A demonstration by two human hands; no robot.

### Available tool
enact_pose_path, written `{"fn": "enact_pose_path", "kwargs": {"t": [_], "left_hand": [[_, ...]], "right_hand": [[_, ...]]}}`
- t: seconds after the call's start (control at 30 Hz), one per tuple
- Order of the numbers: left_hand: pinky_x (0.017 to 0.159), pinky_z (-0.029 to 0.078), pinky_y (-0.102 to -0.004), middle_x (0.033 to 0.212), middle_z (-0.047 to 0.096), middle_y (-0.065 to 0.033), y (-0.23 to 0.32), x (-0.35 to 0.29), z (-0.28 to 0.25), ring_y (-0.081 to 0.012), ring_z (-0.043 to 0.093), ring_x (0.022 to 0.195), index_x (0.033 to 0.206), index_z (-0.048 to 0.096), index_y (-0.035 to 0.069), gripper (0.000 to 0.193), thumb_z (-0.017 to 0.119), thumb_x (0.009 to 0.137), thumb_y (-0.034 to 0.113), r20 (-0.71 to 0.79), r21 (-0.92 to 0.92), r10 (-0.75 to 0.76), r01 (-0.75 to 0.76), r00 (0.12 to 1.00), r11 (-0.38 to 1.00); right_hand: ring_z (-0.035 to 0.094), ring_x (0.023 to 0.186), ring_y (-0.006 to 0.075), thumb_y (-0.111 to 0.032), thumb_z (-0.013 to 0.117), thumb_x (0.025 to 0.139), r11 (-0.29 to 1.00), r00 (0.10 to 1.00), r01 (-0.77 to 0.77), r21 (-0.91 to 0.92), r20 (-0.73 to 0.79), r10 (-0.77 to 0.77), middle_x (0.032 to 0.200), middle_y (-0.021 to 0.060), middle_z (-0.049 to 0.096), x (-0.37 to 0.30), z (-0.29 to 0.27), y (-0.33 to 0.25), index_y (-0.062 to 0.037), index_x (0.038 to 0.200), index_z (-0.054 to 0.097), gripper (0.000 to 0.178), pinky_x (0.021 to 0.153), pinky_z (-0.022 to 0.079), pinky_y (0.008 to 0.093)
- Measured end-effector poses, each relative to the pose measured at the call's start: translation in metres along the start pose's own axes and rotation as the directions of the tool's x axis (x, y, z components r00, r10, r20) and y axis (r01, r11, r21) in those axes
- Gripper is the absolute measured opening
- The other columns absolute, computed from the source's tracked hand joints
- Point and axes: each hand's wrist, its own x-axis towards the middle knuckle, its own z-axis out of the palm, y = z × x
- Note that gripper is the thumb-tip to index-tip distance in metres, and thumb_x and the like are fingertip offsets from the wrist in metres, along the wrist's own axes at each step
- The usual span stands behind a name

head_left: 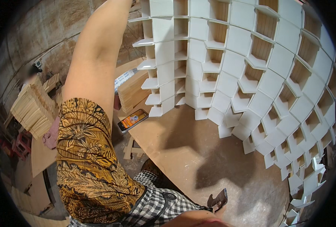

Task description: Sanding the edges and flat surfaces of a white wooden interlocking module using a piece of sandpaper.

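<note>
My left arm, in a brown and black patterned sleeve, stretches up past the top edge beside a tall stack of white boxes (228, 41); its hand is out of sight. Near the lower edge, my right hand (220, 210) shows only partly. Its fingers close on a small dark flat thing (221, 197), whose kind I cannot make out. The boxes alternate solid white faces with open, wood-lined hollows and curve round to the right. They stand on a brown tabletop (171, 142). A phone with a lit orange screen (133, 120) lies at the tabletop's left edge.
Light wooden boards (134, 92) are piled left of the boxes. Farther left, a person (30, 73) is behind another board stack (33, 108). A red plastic stool (22, 145) and a pink cloth (52, 134) are below. Wood pieces (132, 149) lie below the tabletop's edge.
</note>
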Motion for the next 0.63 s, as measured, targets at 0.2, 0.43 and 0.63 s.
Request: {"fn": "enact_pose_path", "kwargs": {"t": [0.2, 0.43, 0.63], "left_hand": [[0.043, 0.038, -0.0287, 0.057, 0.052, 0.0000, 0.000, -0.007, 0.001, -0.0138, 0.050, 0.053, 0.063, 0.055, 0.013, 0.007, 0.052, 0.069, 0.010, 0.077, 0.074, 0.038, -0.044, 0.996, 0.996], [0.043, 0.037, -0.0292, 0.056, 0.050, 0.0000, -0.002, -0.012, 0.019, -0.0148, 0.050, 0.052, 0.065, 0.055, 0.015, 0.005, 0.052, 0.069, 0.013, 0.073, -0.089, 0.013, -0.007, 0.997, 0.996], [0.043, 0.037, -0.0299, 0.057, 0.050, -0.0009, -0.008, -0.017, 0.032, -0.0161, 0.049, 0.052, 0.065, 0.055, 0.014, 0.004, 0.058, 0.068, 0.015, 0.001, -0.565, -0.038, 0.032, 0.999, 0.824]], "right_hand": [[0.040, 0.101, 0.0201, -0.026, 0.051, 0.084, 0.970, 0.980, -0.045, 0.240, 0.199, -0.003, 0.113, 0.0089, 0.039, 0.008, -0.008, 0.020, -0.0035, 0.120, 0.035, 0.046, 0.089, 0.040, 0.0436], [0.028, 0.121, 0.0221, -0.026, 0.057, 0.082, 0.753, 0.901, -0.202, 0.627, 0.421, -0.108, 0.135, 0.0089, 0.026, 0.016, -0.010, 0.049, -0.0030, 0.133, 0.023, 0.066, 0.096, 0.035, 0.0443], [0.061, 0.075, 0.0336, -0.025, 0.046, 0.088, 0.872, 0.915, 0.372, -0.319, -0.034, -0.403, 0.090, 0.0223, 0.060, 0.006, 0.004, -0.017, 0.0073, 0.103, 0.052, 0.036, 0.065, 0.048, 0.0357]]}}
